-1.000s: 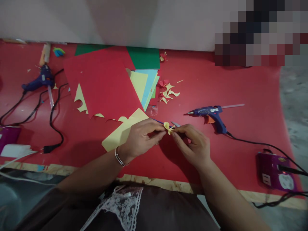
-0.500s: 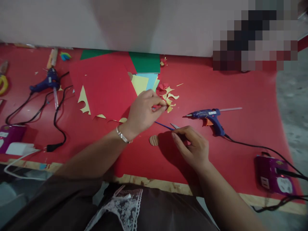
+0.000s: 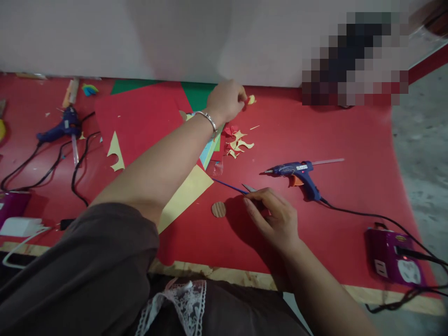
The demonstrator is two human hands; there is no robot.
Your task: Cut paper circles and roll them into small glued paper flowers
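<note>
My left hand [image 3: 227,100] reaches to the back of the red table, fingers bent together at a small yellow paper piece [image 3: 251,99] with a bit of red beside it. Its palm side is hidden. In front, my right hand [image 3: 273,214] is closed with thumb and index finger on the end of a thin blue stick [image 3: 229,186]. A pointed grey blade [image 3: 248,187] shows at the same fingertips. To the left of that hand lies a round striped wooden disc [image 3: 219,209]. Yellow paper scraps [image 3: 240,143] lie between my hands.
Red sheets [image 3: 140,116], green sheets [image 3: 201,100] and a yellow sheet [image 3: 187,198] lie left of centre. A blue glue gun [image 3: 297,171] is on the right, its cord near a purple power box [image 3: 395,256]. Another glue gun [image 3: 65,126] lies left. A blurred-out area covers the upper right.
My left hand has moved away to the back of the table with the yellow piece at its fingertips. A yellow sheet now shows beneath the left forearm. My right hand keeps its place.
</note>
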